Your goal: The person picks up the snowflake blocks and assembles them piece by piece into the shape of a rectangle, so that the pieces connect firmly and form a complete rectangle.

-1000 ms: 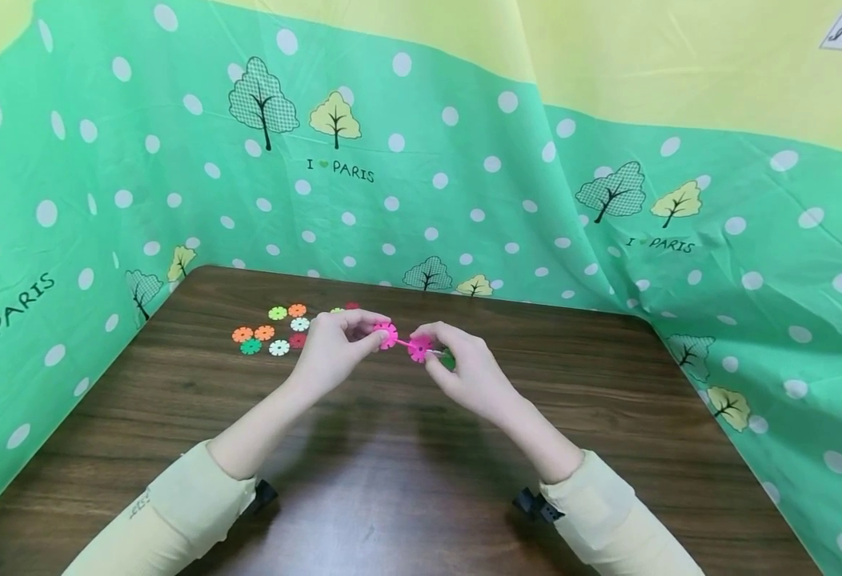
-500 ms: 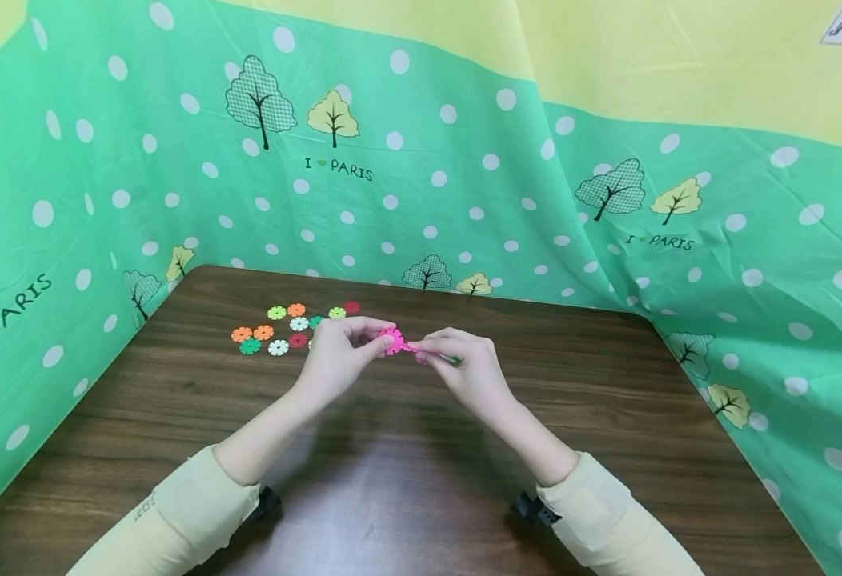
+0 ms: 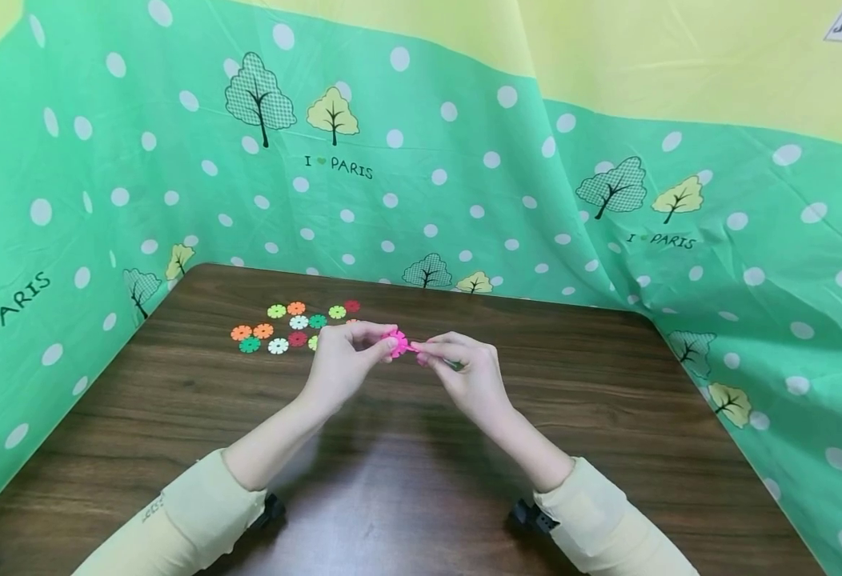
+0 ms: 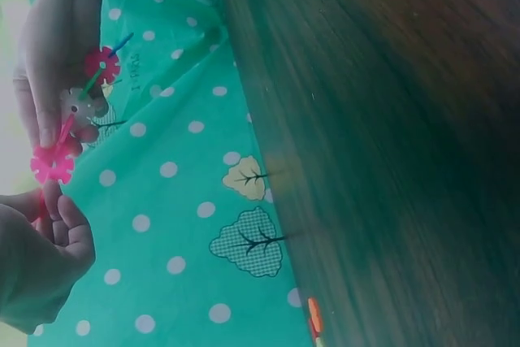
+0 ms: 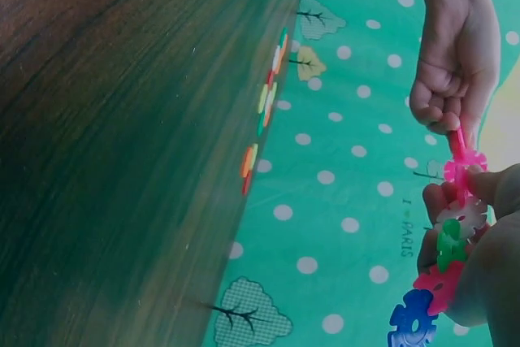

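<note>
Both hands hold a chain of slotted flower-shaped plastic discs above the table. My left hand (image 3: 342, 364) pinches the pink disc (image 3: 395, 343) at one end between thumb and fingers. Close to its right, my right hand (image 3: 470, 370) pinches the chain at another pink disc (image 5: 465, 166). Past that, the right wrist view shows a white disc (image 5: 467, 215), a green disc (image 5: 452, 243), a pinkish-red disc (image 5: 440, 286) and a blue disc (image 5: 413, 321) at the far end. Fingers partly hide the chain, and the head view shows little of it beyond the right fingertips.
Loose discs lie flat at the back left of the dark wooden table (image 3: 176, 448), among them an orange disc (image 3: 241, 333), a white disc (image 3: 278, 346) and a green disc (image 3: 250, 345). A green dotted curtain (image 3: 421, 160) hangs along the table's back and sides.
The hands have come slightly closer together. The right fingers have shifted left along the chain and now cover the second pink disc, which showed face-on earlier. The loose discs have stayed put.
</note>
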`<state>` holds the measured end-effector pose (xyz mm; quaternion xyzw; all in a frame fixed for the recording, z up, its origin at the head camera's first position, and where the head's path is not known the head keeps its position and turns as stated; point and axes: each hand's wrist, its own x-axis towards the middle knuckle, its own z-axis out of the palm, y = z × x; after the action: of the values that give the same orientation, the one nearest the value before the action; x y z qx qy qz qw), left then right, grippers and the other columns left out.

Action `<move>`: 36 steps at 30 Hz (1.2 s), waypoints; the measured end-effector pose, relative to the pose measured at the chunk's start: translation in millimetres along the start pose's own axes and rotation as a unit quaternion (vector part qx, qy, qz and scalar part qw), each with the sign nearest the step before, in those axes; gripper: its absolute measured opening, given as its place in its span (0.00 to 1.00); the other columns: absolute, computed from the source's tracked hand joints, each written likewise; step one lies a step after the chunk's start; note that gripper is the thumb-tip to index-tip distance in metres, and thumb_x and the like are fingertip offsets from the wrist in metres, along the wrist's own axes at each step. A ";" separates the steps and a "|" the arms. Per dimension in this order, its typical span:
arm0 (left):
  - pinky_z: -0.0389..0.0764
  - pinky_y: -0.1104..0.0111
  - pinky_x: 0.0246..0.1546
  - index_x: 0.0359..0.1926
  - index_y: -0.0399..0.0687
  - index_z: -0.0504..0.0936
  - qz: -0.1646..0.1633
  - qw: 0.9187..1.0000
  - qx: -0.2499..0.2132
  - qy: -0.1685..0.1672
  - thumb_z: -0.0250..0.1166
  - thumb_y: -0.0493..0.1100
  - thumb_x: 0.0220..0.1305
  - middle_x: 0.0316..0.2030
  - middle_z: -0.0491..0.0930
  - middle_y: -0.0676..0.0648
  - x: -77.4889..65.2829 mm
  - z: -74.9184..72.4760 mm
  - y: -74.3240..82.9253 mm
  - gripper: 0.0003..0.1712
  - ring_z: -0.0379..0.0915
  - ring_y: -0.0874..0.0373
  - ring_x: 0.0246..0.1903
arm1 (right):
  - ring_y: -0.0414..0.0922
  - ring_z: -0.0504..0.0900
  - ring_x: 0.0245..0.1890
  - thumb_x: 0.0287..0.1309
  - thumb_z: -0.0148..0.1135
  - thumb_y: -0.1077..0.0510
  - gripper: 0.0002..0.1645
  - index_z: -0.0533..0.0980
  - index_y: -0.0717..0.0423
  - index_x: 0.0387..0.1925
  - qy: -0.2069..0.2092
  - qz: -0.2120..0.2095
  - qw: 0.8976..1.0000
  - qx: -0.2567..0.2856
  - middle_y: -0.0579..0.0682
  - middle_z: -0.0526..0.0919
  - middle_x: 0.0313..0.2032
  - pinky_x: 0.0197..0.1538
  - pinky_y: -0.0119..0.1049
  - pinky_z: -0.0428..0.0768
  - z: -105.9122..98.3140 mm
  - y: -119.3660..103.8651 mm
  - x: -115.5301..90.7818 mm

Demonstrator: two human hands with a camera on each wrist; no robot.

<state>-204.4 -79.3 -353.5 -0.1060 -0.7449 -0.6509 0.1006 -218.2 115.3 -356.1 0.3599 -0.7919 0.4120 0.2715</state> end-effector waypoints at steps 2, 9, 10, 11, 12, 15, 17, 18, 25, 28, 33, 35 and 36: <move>0.83 0.63 0.34 0.42 0.40 0.85 -0.011 1.000 -0.011 -0.002 0.71 0.38 0.54 0.34 0.86 0.42 -0.4 -0.2 0.7 0.14 0.82 0.51 0.28 | 0.39 0.84 0.27 0.45 0.72 0.66 0.09 0.86 0.57 0.32 -0.002 0.002 1.000 0.005 0.47 0.86 0.29 0.29 0.22 0.76 0.1 -0.7 -0.4; 0.83 0.64 0.35 0.44 0.36 0.84 0.014 0.998 0.046 -0.030 0.67 0.34 0.57 0.36 0.85 0.39 -1.7 -8.3 19.6 0.13 0.84 0.50 0.31 | 0.35 0.84 0.31 0.49 0.71 0.60 0.09 0.86 0.50 0.36 -0.050 0.054 0.997 0.016 0.42 0.87 0.33 0.29 0.25 0.78 -1.0 -4.1 1.0; 0.83 0.65 0.34 0.44 0.37 0.84 0.022 0.997 0.059 -0.034 0.68 0.35 0.57 0.36 0.86 0.40 -0.5 -9.6 19.7 0.13 0.84 0.51 0.31 | 0.36 0.84 0.32 0.51 0.70 0.59 0.09 0.86 0.50 0.37 -0.061 0.067 0.996 0.021 0.42 0.87 0.33 0.29 0.26 0.78 -1.3 -4.1 1.3; 0.83 0.66 0.33 0.45 0.39 0.85 0.028 0.996 0.070 -0.036 0.68 0.37 0.57 0.36 0.86 0.42 2.1 -10.7 16.4 0.13 0.84 0.52 0.31 | 0.36 0.84 0.32 0.52 0.69 0.60 0.09 0.85 0.50 0.38 -0.072 0.078 0.994 0.027 0.42 0.87 0.34 0.30 0.27 0.79 -2.2 -4.7 2.2; 0.83 0.68 0.32 0.44 0.42 0.85 0.034 0.995 0.081 -0.038 0.69 0.38 0.56 0.35 0.86 0.44 4.7 -11.4 13.0 0.13 0.84 0.54 0.30 | 0.36 0.84 0.33 0.53 0.69 0.60 0.10 0.85 0.49 0.39 -0.084 0.091 0.992 0.032 0.42 0.87 0.34 0.30 0.28 0.80 -3.6 -4.9 3.1; 0.82 0.68 0.30 0.44 0.47 0.86 0.042 0.992 0.104 -0.051 0.70 0.42 0.55 0.33 0.86 0.50 11.5 -12.7 6.1 0.14 0.83 0.59 0.28 | 0.39 0.84 0.29 0.54 0.67 0.61 0.10 0.85 0.48 0.40 -0.118 0.129 0.983 0.053 0.42 0.87 0.33 0.27 0.30 0.80 -8.2 -4.3 5.3; 0.82 0.69 0.29 0.44 0.48 0.86 0.045 0.991 0.114 -0.062 0.70 0.42 0.55 0.32 0.86 0.51 13.4 -13.1 7.9 0.14 0.82 0.60 0.27 | 0.40 0.84 0.27 0.54 0.67 0.62 0.10 0.85 0.48 0.39 -0.135 0.159 0.975 0.071 0.42 0.87 0.32 0.25 0.32 0.79 -11.4 -3.9 6.5; 0.82 0.69 0.29 0.44 0.48 0.86 0.046 0.990 0.116 -0.067 0.70 0.43 0.56 0.31 0.86 0.52 14.3 -13.4 8.7 0.14 0.82 0.61 0.27 | 0.41 0.84 0.27 0.54 0.67 0.61 0.10 0.85 0.47 0.39 -0.140 0.176 0.971 0.081 0.43 0.87 0.31 0.24 0.32 0.79 -12.5 -3.5 7.0; 0.82 0.67 0.33 0.48 0.49 0.84 0.055 0.985 0.140 -0.081 0.63 0.47 0.63 0.30 0.85 0.53 21.6 -23.6 8.9 0.14 0.81 0.63 0.30 | 0.45 0.85 0.30 0.52 0.69 0.62 0.12 0.82 0.56 0.41 -0.139 0.240 0.952 0.130 0.52 0.87 0.34 0.34 0.34 0.83 -16.8 0.7 7.4; 0.82 0.65 0.38 0.49 0.48 0.82 0.049 0.986 0.139 -0.082 0.60 0.45 0.66 0.33 0.86 0.50 23.6 -33.1 10.8 0.13 0.82 0.61 0.32 | 0.45 0.84 0.30 0.51 0.68 0.65 0.15 0.78 0.59 0.43 -0.128 0.255 0.948 0.142 0.56 0.86 0.34 0.34 0.37 0.83 -19.3 4.9 6.7; 0.81 0.62 0.42 0.52 0.46 0.79 0.038 0.981 0.162 -0.100 0.59 0.47 0.67 0.37 0.86 0.48 27.0 -52.1 11.0 0.16 0.83 0.57 0.38 | 0.46 0.84 0.29 0.50 0.68 0.69 0.23 0.70 0.59 0.47 -0.118 0.271 0.941 0.166 0.59 0.84 0.33 0.34 0.43 0.84 -24.7 9.9 5.6; 0.81 0.61 0.43 0.53 0.45 0.79 0.037 0.978 0.173 -0.110 0.59 0.47 0.67 0.38 0.85 0.48 28.5 -59.5 8.7 0.17 0.83 0.56 0.39 | 0.46 0.84 0.29 0.50 0.68 0.70 0.26 0.67 0.59 0.49 -0.115 0.274 0.938 0.179 0.61 0.83 0.33 0.34 0.45 0.84 -26.8 11.4 4.7; 0.81 0.62 0.43 0.53 0.45 0.79 0.037 0.977 0.178 -0.113 0.59 0.47 0.67 0.38 0.85 0.48 29.0 -63.0 7.6 0.17 0.83 0.56 0.39 | 0.45 0.84 0.29 0.50 0.67 0.70 0.28 0.66 0.59 0.51 -0.113 0.274 0.937 0.183 0.61 0.83 0.33 0.35 0.45 0.84 -27.8 12.2 4.2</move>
<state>-229.2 -140.0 -329.6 -0.1865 -0.8510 -0.4876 0.0567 -226.6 142.3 -344.3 0.2168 -0.7962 0.5647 -0.0137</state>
